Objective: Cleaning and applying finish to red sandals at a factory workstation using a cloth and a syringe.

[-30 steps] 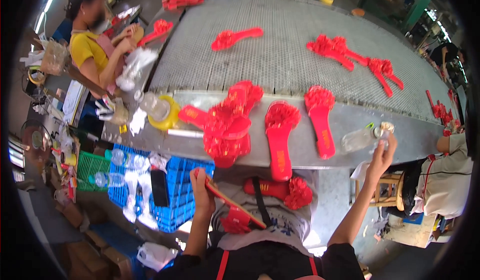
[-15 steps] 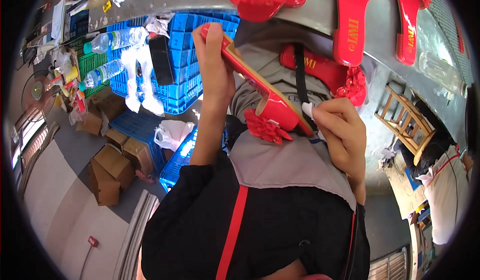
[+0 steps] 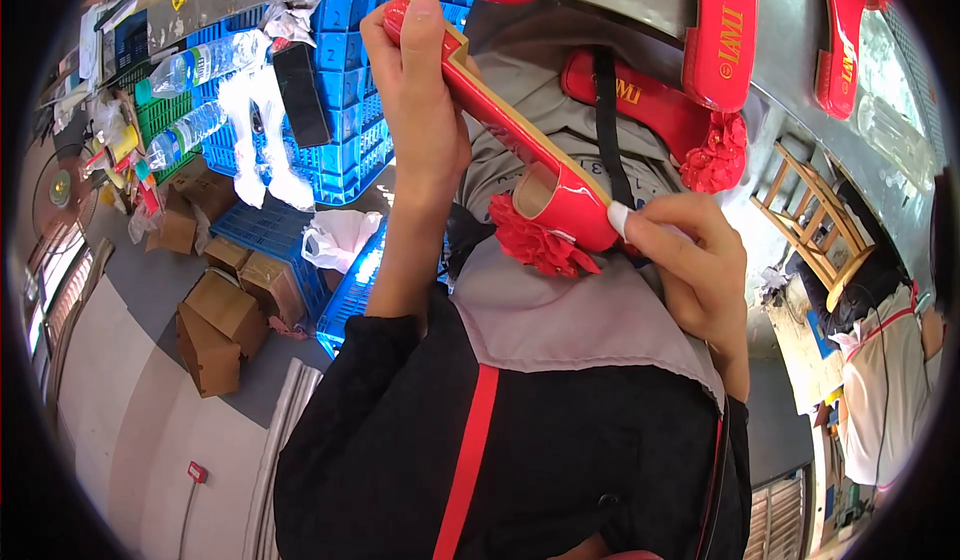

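A red slip-on sandal [image 3: 500, 125] with a red flower on its strap is held on its side in front of me. My left hand [image 3: 420, 90] grips it by the heel end, thumb over the heel. My right hand [image 3: 690, 260] is closed in a pinch on a small white scrap [image 3: 619, 220], which looks like cloth or paper. The scrap touches the toe edge of the sandal. A second red sandal [image 3: 640, 105] with a flower lies across my lap, under a black strap [image 3: 606, 120].
More red sandals [image 3: 725, 45] stand on the metal table [image 3: 640, 0] ahead. At left are blue crates [image 3: 345, 90], plastic bottles [image 3: 205, 65], a dark phone-like slab [image 3: 300, 95] and cardboard boxes [image 3: 215, 330]. A wooden stool [image 3: 815, 220] and a person in light clothing [image 3: 885, 400] are at right.
My right hand has brought the white scrap against the toe edge of the sandal. The sandal has turned slightly, and the whole view has shifted a little.
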A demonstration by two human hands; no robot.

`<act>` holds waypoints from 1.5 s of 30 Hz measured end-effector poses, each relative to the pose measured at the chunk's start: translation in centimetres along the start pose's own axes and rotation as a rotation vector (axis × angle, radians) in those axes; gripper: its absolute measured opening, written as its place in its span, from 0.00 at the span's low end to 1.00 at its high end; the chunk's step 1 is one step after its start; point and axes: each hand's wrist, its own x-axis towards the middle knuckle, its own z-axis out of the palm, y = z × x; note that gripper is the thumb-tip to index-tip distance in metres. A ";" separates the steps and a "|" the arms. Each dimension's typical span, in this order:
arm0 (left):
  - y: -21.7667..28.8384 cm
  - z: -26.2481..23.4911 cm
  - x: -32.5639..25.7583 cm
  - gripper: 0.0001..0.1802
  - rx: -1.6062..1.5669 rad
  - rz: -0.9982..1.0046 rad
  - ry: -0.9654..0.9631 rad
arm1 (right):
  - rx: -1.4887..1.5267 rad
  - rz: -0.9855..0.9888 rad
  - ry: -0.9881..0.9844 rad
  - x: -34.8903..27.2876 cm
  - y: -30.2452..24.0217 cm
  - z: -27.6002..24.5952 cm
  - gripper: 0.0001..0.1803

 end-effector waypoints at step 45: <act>1.2 0.2 -2.0 0.24 0.033 -0.013 -0.047 | 0.088 0.007 -0.135 0.6 0.8 -0.8 0.24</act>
